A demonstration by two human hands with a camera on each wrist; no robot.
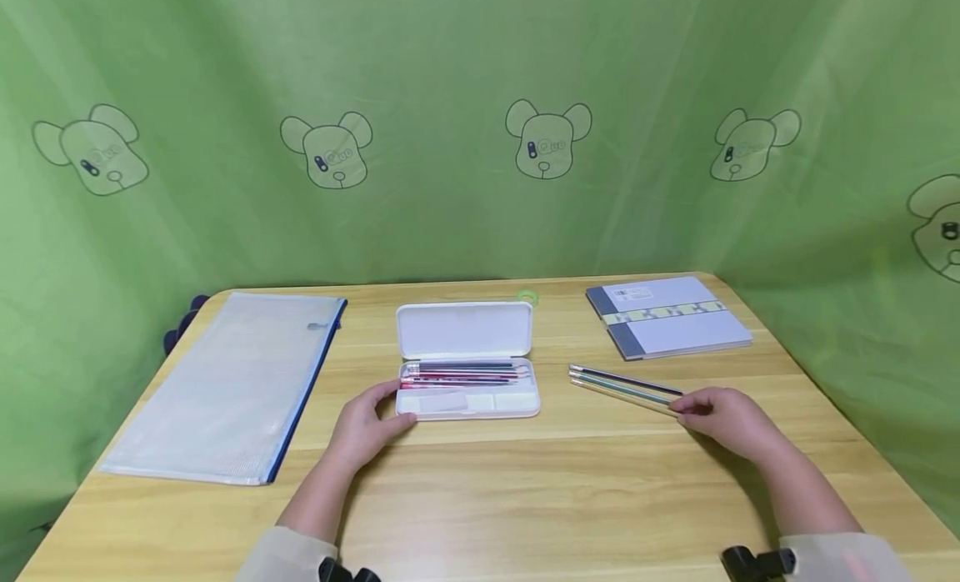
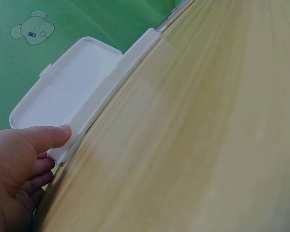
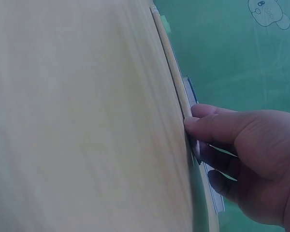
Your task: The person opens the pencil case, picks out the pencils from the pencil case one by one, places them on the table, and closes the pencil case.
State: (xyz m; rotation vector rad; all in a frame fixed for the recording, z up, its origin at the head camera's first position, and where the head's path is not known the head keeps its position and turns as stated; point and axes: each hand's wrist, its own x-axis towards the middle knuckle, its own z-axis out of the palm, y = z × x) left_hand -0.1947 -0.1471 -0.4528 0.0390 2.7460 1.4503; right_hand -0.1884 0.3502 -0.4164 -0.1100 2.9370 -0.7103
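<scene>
Several at once: pinching pencils near one end with the right hand, right of the case, best held level and bundled; gripping the case's left side with the left hand, best without tipping.

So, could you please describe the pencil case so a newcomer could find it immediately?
On the wooden table, look between the blue-edged folder at left and the notebook at right. The pencil case is the shallow white box with its lid open; unlike those flat neighbours, it holds pencils.
</scene>
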